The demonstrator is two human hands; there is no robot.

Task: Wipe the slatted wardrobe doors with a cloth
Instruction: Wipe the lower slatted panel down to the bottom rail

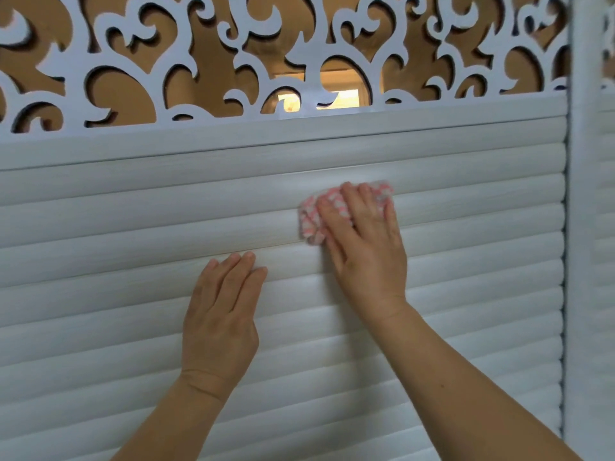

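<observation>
Head view: the left hand (221, 314) lies flat on the slatted wardrobe door (116, 227), fingers (233, 271) straight and together, holding nothing. At its 1 o'clock, the right hand (362, 247) presses a pink-and-white cloth (311, 221) onto the slats, fingers spread. Farther up at 12 o'clock runs the white scrollwork panel (299, 54).

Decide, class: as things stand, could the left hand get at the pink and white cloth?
Probably yes. The left hand lies flat and empty on the slats, just below and left of the cloth. Nothing lies between them; only the right hand covers most of the cloth.
</observation>
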